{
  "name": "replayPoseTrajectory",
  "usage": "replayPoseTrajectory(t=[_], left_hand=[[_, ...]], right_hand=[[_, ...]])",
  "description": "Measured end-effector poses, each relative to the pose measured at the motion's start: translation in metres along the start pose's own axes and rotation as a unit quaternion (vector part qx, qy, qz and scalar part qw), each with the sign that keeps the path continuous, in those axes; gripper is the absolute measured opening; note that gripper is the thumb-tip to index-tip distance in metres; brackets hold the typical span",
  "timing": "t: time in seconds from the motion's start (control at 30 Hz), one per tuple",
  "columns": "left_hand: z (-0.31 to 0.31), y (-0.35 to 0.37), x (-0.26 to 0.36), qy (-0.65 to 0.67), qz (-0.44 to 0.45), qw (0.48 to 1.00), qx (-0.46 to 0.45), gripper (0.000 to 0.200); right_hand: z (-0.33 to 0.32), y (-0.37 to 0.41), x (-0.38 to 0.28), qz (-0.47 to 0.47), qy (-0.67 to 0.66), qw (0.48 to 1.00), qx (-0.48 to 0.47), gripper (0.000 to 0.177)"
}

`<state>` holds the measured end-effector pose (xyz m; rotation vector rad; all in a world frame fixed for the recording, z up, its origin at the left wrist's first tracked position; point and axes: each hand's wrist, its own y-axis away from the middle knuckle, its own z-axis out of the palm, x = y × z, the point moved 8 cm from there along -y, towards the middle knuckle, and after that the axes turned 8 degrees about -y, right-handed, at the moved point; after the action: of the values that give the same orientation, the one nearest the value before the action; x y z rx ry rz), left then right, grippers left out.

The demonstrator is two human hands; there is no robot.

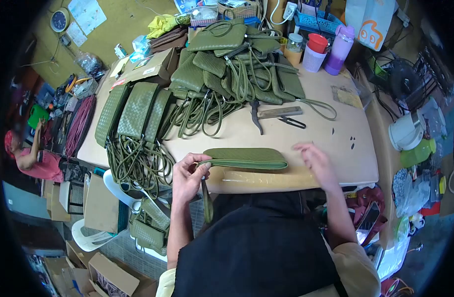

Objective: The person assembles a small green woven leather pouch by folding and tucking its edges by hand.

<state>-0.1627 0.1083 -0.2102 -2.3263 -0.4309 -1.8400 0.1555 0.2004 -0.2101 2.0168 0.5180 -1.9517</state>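
Note:
My left hand (188, 176) pinches the left end of a green woven wristlet pouch (246, 157), thumb on the near side. The pouch lies lengthwise at the table's front edge, its zipper side towards me. Its strap (207, 200) hangs below my left hand. Just past the right end of the pouch, my right hand (316, 164) is raised and apart from it, fingers stretched out and slightly blurred. Farther back on the table lie a hammer (256, 118), a flat bar (280, 112) and black thread snips (292, 122).
A heap of green pouches (222, 69) with looped straps covers the back of the table (345, 148). More stacked pouches (137, 109) stand at the left. A purple bottle (339, 52) and cups stand back right. At far left, a person in pink (41, 163) raises an arm.

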Motion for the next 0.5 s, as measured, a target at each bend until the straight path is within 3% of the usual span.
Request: replayPoseTrajectory(t=[0.03, 0.07, 0.1, 0.23, 0.3, 0.33, 0.5], left_hand=[[-0.002, 0.002, 0.007, 0.013, -0.011, 1.0, 0.003, 0.015], [-0.003, 0.004, 0.011, 0.037, -0.013, 0.999, 0.004, 0.016], [-0.005, 0.005, 0.013, 0.059, -0.015, 0.998, 0.005, 0.017], [-0.006, 0.012, 0.034, 0.084, 0.027, 0.996, -0.018, 0.02], [-0.011, 0.019, 0.06, 0.057, 0.092, 0.993, 0.045, 0.022], [-0.013, 0.02, 0.062, 0.06, 0.103, 0.991, 0.06, 0.023], [-0.013, 0.022, 0.049, 0.071, 0.074, 0.993, 0.05, 0.026]], right_hand=[[0.016, 0.004, -0.013, -0.001, 0.001, 1.0, -0.004, 0.034], [0.032, 0.009, -0.043, -0.079, 0.164, 0.983, 0.026, 0.034], [0.043, 0.013, -0.064, -0.157, 0.32, 0.933, 0.057, 0.034], [0.042, 0.004, -0.051, -0.168, 0.22, 0.961, -0.021, 0.028], [0.039, 0.002, -0.055, -0.155, 0.105, 0.982, 0.035, 0.02], [0.041, 0.001, -0.055, -0.157, 0.107, 0.981, 0.033, 0.02], [0.048, 0.004, -0.067, -0.195, 0.1, 0.973, 0.068, 0.024]])
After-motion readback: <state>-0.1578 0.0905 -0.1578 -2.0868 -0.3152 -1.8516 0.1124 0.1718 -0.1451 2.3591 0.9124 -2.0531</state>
